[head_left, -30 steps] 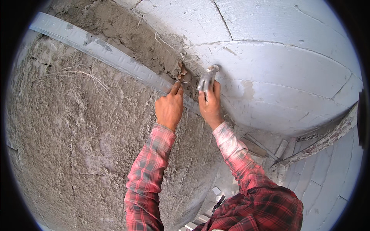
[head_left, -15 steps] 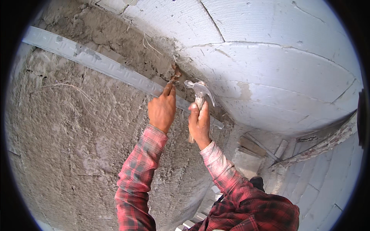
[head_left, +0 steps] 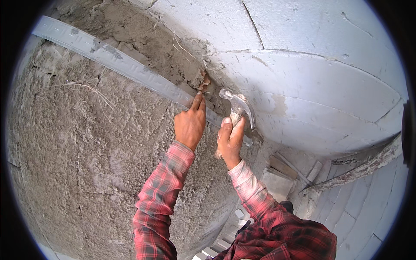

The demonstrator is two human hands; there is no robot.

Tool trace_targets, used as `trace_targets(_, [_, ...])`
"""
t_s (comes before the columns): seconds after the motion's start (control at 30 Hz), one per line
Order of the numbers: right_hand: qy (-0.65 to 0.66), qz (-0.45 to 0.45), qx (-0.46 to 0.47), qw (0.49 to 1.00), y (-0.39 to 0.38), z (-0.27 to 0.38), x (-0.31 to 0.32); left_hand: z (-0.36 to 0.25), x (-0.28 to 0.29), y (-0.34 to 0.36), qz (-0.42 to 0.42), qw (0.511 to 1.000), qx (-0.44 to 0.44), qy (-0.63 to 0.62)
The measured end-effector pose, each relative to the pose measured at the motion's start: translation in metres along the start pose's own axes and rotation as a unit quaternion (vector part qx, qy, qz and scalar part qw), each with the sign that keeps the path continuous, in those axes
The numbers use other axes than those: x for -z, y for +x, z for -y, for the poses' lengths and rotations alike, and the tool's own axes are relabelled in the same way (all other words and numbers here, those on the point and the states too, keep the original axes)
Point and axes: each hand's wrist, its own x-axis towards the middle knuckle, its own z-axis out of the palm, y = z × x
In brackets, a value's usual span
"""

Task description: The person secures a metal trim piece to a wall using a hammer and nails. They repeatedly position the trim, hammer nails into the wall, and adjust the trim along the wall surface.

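My right hand (head_left: 231,141) is wrapped round the pale handle of a claw hammer (head_left: 239,105), its metal head raised beside the wall corner and apart from the surface. Close by on the left, my left hand (head_left: 190,125) has its fingers pressed together at the edge of a long perforated metal strip (head_left: 125,65). Its fingertips reach a broken reddish-brown spot (head_left: 203,81) in the rough mortar. Whatever they pinch is too small to make out. The strip runs slantwise across the rough grey wall (head_left: 95,151).
A pale block wall (head_left: 303,78) with visible joints meets the rough wall at the corner. Thin wires (head_left: 93,89) stick out of the mortar. At lower right lie boards (head_left: 282,167), and a worn pole (head_left: 359,167) slants across.
The view has shifted slightly, so hands, hammer and strip appear a little to the right. My left fingers stay at the strip's edge, and the hammer remains raised in my right hand.
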Motion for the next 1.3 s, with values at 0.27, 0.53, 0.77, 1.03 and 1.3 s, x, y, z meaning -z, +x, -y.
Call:
trace_targets(0.27, [0.028,-0.008,-0.060,0.998,-0.016,0.003,0.055,-0.003,-0.007,-0.006,-0.020,0.998,-0.020,0.051])
trace_targets(0.53, [0.053,-0.041,-0.142,0.988,-0.038,0.005,0.081,-0.004,-0.016,-0.009,0.024,0.985,-0.077,0.155])
trace_targets(0.77, [0.133,0.000,-0.120,0.984,-0.026,0.018,0.038,-0.004,-0.013,-0.009,0.033,0.988,-0.035,0.149])
trace_targets(1.03, [-0.092,-0.048,0.090,0.991,0.000,-0.004,-0.020,0.001,-0.007,-0.010,0.003,0.992,-0.054,0.117])
trace_targets(1.3, [0.087,-0.068,-0.118,0.987,-0.013,-0.007,-0.003,-0.001,-0.004,-0.009,0.036,0.996,-0.016,0.077])
